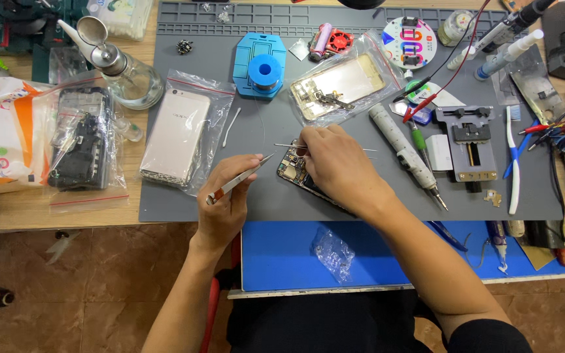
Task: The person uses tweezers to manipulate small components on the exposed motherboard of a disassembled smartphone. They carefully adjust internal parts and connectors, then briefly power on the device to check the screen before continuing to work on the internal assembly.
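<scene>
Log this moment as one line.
left hand: holds tweezers | right hand: holds thin tool on open phone | surface: grey mat

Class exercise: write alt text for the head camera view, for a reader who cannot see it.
A person's right hand presses on an opened phone on a grey work mat, while the left hand holds tweezers pointed toward it. Bagged phone parts, a blue holder and an electric screwdriver lie around them.
</scene>
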